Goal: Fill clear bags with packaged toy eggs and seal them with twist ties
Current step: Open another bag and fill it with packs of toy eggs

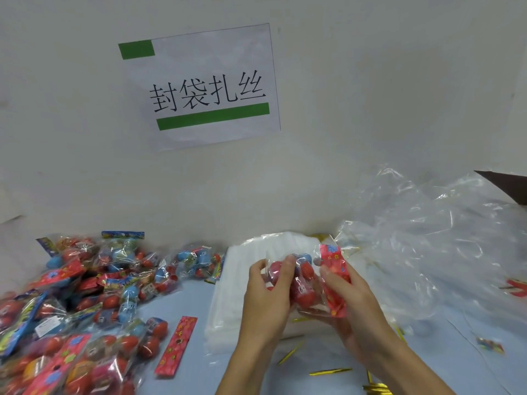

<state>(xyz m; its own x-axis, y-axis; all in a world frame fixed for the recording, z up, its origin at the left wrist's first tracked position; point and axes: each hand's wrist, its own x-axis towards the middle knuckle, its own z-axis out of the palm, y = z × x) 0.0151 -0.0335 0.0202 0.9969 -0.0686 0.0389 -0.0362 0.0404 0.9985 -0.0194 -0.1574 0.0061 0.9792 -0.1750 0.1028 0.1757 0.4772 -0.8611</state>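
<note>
While both hands meet over the blue table point(182, 377), a pack of toy eggs point(303, 283) is held between them, above the near edge of the stack of clear bags point(228, 303). The left hand point(266, 292) curls around the pack's left side, its thumb and fingers pinching the clear wrap over the red eggs. The right hand point(346, 297) closes on the pack's right side, gripping the red header card point(335, 280) (printed with small flowers), which stands nearly upright against the palm. Nearer than the stack, gold twist ties point(330, 371) lie scattered on the table below the wrists, with a bunch at the bottom edge. Just left of the stack lies a loose red card strip point(176, 345), flat on the table. Farther left of the stack spreads a heap of egg packs point(85, 297), red and blue eggs in clear wrap, reaching from the near left corner back to the wall. Right of the stack sits a big crumpled clear plastic sheet point(427, 252), with more ties half under it. Behind the stack, on the white wall point(370, 95), hangs a paper sign point(208, 89) with green bars and black Chinese characters.
</note>
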